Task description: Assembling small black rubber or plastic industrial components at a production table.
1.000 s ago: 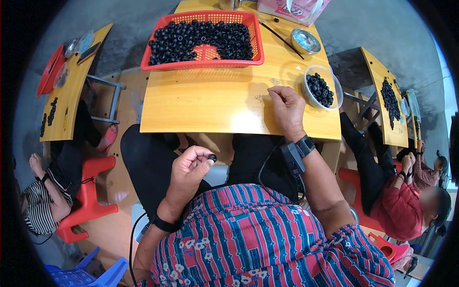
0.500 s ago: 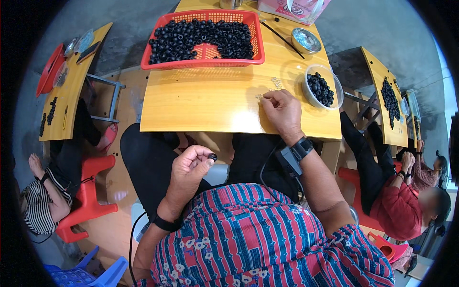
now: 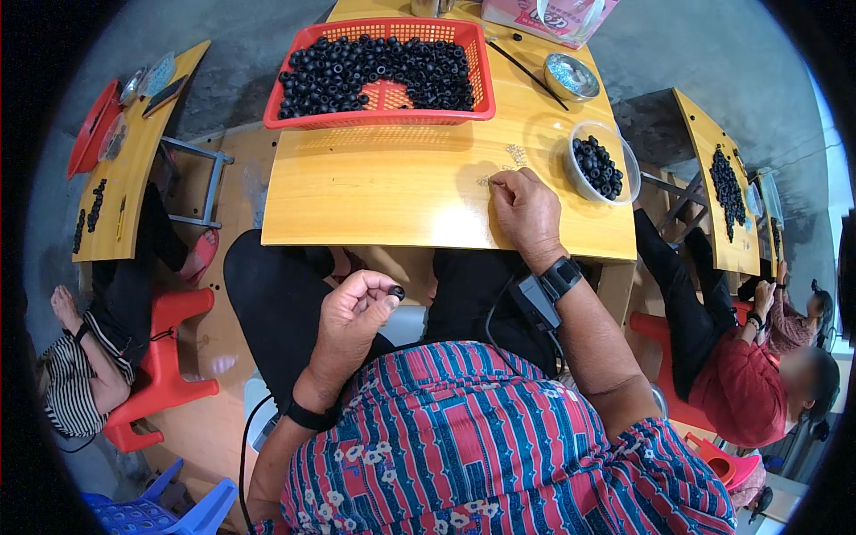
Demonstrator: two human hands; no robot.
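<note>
Over my lap, my left hand [image 3: 350, 312] pinches a small black ring-like piece [image 3: 397, 292] between thumb and fingertips. My right hand [image 3: 528, 212] rests on the yellow wooden table [image 3: 374, 196] near its front right, fingers closed and pointing down. Its fingertips are beside a few tiny clear bits [image 3: 484, 181]; whether they grip one is too small to see. Just beyond lies a little cluster of similar clear bits [image 3: 515, 154]. To the right of that hand stands a clear round tub [image 3: 631, 183] of black pieces [image 3: 597, 168].
A red plastic basket [image 3: 383, 119] full of black pieces stands at the far left. Behind the tub are a metal bowl [image 3: 572, 77], a thin black stick [image 3: 528, 73] and a pink bag [image 3: 539, 20]. People sit at side tables [image 3: 709, 160] on both sides. A cable hangs by my left arm.
My right hand has shifted very slightly at the clear bits. My left hand keeps its place with the black piece. At the right, a co-worker's hands have moved a little.
</note>
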